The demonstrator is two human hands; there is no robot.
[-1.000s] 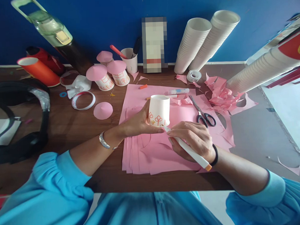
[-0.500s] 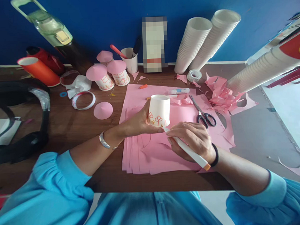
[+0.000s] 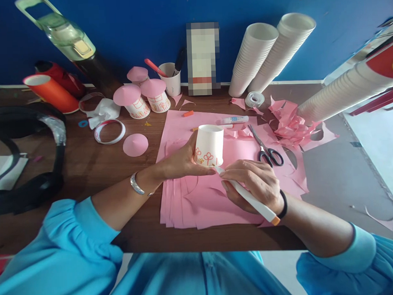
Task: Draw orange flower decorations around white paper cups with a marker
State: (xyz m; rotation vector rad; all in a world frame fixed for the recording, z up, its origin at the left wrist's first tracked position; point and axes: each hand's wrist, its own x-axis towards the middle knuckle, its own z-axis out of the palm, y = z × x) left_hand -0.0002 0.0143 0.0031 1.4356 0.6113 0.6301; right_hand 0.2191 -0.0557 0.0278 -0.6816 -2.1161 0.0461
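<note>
My left hand [image 3: 188, 158] is closed around the left side of a white paper cup [image 3: 211, 140], which is upside down with its rim low. Flowers in orange and yellow line run along the cup near that rim. In my right hand [image 3: 254, 182] is a white marker pen [image 3: 250, 197] with an orange end. Its tip meets the cup's lower edge, close to my left thumb. Both hands are above a stack of pink paper sheets [image 3: 172, 200]. A pair of black-handled scissors [image 3: 268, 153] lies just beyond my right hand.
Cups with pink cone tops [image 3: 127, 96] and a loose pink cone [image 3: 135, 145] stand at the left. Behind are a cup of pens [image 3: 171, 79] and tall stacks of paper cups [image 3: 253, 55]. A glue stick [image 3: 234, 119] and crumpled pink scraps [image 3: 289, 122] lie beyond the hands.
The marker and my right hand have shifted very slightly to the right. The cup is held in nearly the same place.
</note>
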